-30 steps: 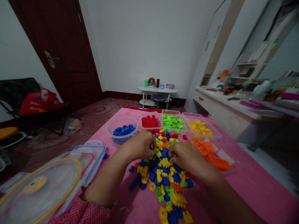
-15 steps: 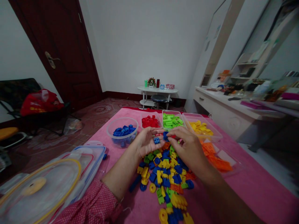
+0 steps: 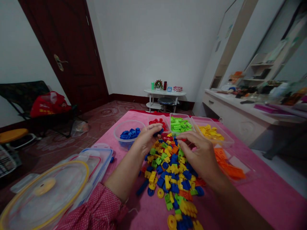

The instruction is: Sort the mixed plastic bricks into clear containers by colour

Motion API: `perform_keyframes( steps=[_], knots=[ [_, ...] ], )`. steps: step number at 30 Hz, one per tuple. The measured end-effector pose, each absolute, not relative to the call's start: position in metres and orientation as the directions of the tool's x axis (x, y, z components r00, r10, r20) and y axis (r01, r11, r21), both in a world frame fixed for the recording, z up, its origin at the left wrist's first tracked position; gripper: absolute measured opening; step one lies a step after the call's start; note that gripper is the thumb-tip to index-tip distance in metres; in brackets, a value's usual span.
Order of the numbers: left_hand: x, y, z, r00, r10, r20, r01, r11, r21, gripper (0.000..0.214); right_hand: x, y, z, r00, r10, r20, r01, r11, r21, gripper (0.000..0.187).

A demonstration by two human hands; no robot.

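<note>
A heap of mixed coloured bricks (image 3: 171, 169) lies on the pink cloth (image 3: 251, 198). My left hand (image 3: 146, 139) hovers over the heap's far left edge, fingers pinched on blue bricks (image 3: 158, 130), close to the round bowl of blue bricks (image 3: 128, 134). My right hand (image 3: 200, 153) is over the heap's right side, fingers curled together; a red piece shows at its fingertips, and I cannot tell whether it is held. Behind the heap stand clear boxes of red bricks (image 3: 158, 122), green bricks (image 3: 180, 124) and yellow bricks (image 3: 211, 131). Orange bricks (image 3: 227, 164) fill a tray at the right.
Several clear lids (image 3: 55, 185) are stacked at the left table edge. Beyond are a dark door (image 3: 64, 54), a folding chair with a red bag (image 3: 48, 103), a small white table (image 3: 164, 94) with a stool, and a cluttered white desk (image 3: 242, 105) at the right.
Both hands rose from the heap and met above it with blue bricks. Now my left hand has moved toward the blue bowl holding them, and my right hand has dropped back over the heap.
</note>
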State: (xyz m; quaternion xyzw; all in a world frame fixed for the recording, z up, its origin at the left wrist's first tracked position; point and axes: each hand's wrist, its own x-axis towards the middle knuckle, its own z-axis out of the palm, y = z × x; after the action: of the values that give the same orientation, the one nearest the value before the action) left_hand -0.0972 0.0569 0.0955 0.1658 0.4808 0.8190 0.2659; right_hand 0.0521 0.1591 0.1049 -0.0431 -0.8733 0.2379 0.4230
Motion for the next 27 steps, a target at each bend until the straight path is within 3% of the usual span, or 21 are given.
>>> perform_keyframes(
  steps=[3, 5, 7, 10, 15, 20, 27],
  knots=[
    [-0.121, 0.043, 0.098, -0.916, 0.335, 0.219, 0.142, -0.239, 0.96, 0.019, 0.051, 0.163, 0.103, -0.639, 0.29, 0.712, -0.115, 0.879, -0.462, 0.013],
    [-0.134, 0.034, 0.095, -0.893, 0.172, 0.415, 0.428, 0.044, 0.903, 0.02, 0.051, 0.167, 0.103, -0.644, 0.301, 0.704, -0.094, 0.881, -0.464, 0.013],
    [-0.142, 0.028, 0.089, -0.807, 0.184, 0.561, 0.59, 0.294, 0.752, 0.022, 0.052, 0.172, 0.102, -0.668, 0.308, 0.677, -0.057, 0.886, -0.459, 0.014],
    [-0.145, 0.028, 0.079, -0.727, 0.332, 0.601, 0.68, 0.471, 0.562, 0.032, 0.052, 0.18, 0.102, -0.749, 0.316, 0.582, 0.031, 0.894, -0.446, 0.015],
    [-0.125, 0.041, 0.08, -0.62, 0.506, 0.6, 0.785, 0.388, 0.483, 0.03, 0.05, 0.181, 0.094, -0.916, 0.186, 0.356, 0.036, 0.92, -0.39, 0.025],
    [-0.098, 0.048, 0.096, -0.55, 0.651, 0.523, 0.769, 0.152, 0.621, 0.017, 0.052, 0.172, 0.077, -0.979, 0.111, 0.172, 0.058, 0.956, -0.287, 0.04],
    [-0.091, 0.045, 0.104, -0.563, 0.694, 0.449, 0.71, 0.129, 0.692, 0.016, 0.048, 0.171, 0.071, -0.945, 0.214, 0.247, 0.152, 0.956, -0.249, 0.026]
  ],
)
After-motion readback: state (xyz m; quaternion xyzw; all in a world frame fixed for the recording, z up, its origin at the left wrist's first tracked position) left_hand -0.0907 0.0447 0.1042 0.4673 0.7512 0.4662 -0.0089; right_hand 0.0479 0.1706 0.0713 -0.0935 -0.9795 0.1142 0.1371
